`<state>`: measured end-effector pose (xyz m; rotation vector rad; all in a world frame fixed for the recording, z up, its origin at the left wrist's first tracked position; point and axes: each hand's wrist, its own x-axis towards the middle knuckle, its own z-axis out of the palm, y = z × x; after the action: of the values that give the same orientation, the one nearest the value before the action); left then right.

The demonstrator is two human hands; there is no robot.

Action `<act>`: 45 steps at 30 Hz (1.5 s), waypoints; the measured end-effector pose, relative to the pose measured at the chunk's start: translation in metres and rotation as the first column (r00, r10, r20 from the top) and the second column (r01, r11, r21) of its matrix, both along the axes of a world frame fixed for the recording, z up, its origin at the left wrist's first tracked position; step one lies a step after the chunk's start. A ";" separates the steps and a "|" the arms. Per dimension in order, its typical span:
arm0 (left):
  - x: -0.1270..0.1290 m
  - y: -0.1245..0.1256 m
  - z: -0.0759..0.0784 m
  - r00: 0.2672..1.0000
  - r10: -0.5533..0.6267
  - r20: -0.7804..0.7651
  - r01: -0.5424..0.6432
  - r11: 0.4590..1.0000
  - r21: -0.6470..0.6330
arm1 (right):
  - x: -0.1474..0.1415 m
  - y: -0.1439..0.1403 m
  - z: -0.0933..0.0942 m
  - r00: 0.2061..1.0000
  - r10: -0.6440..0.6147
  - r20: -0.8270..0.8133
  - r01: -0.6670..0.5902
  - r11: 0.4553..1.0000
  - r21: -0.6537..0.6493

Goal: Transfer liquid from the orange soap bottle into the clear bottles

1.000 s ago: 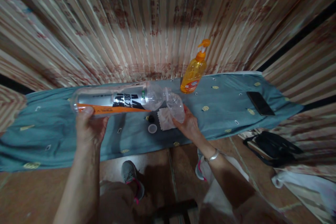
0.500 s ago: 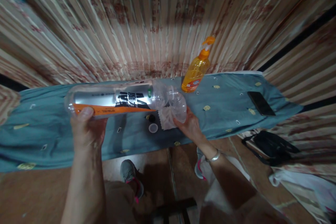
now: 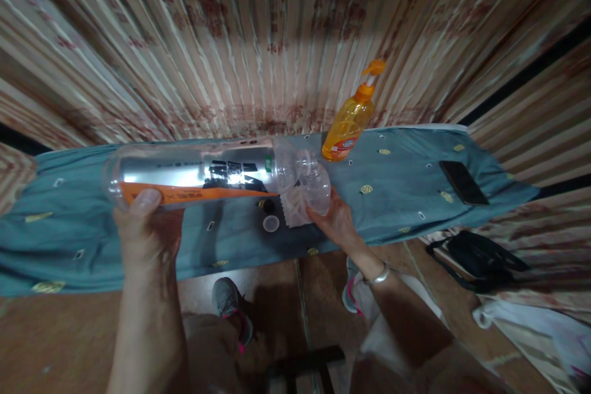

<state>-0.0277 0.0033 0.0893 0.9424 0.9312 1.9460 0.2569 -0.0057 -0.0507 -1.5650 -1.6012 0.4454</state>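
Note:
My left hand (image 3: 148,221) is closed around the base end of a large clear plastic bottle (image 3: 231,175) with a silver, black and orange label. The bottle lies nearly level above the table, its neck end to the right. My right hand (image 3: 335,215) grips a clear plastic piece (image 3: 318,188) with a rounded, cup-like end, close against the bottle's neck; whether the two are joined I cannot tell. A pale cloth (image 3: 295,206) with a zigzag edge hangs beside the right fingers. Below them on the table lie a small clear round cap (image 3: 271,223) and a dark round item (image 3: 268,205).
A pump bottle of orange liquid (image 3: 348,126) stands at the back of the table, covered by a blue-green patterned cloth (image 3: 392,197). A black phone (image 3: 463,182) lies to the right. Pleated curtains (image 3: 231,43) hang behind. A black bag (image 3: 480,255) is at lower right.
My left hand and the bottle's base end have shifted slightly left. The view has moved a little. Both hands keep their holds.

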 end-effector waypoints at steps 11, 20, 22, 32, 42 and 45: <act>-0.002 0.002 -0.003 1.000 0.020 -0.002 -0.020 1.000 0.002 | 0.001 0.000 0.002 1.000 -0.002 0.004 0.002 1.000 -0.028; -0.005 0.003 -0.006 1.000 0.006 0.018 -0.006 1.000 0.015 | 0.003 0.000 -0.003 1.000 -0.021 0.023 0.022 0.999 -0.031; -0.005 0.003 -0.005 1.000 0.007 0.018 -0.007 1.000 0.010 | 0.003 0.000 -0.003 0.999 -0.026 0.023 0.027 0.999 -0.037; -0.004 0.002 -0.005 1.000 -0.005 0.002 0.005 0.999 0.032 | 0.003 0.001 -0.005 1.000 -0.014 0.020 0.015 1.000 -0.020; -0.002 0.002 -0.002 0.998 0.019 -0.053 -0.017 0.999 0.043 | 0.002 -0.001 -0.001 0.999 -0.033 0.019 0.034 0.998 -0.049; -0.001 0.001 -0.002 0.998 0.012 -0.055 -0.008 0.998 0.060 | 0.002 -0.001 -0.001 0.999 -0.036 0.012 0.037 0.997 -0.068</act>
<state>-0.0291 0.0048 0.0869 1.0324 0.9148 1.9748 0.2591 -0.0062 -0.0521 -1.6480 -1.5780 0.4770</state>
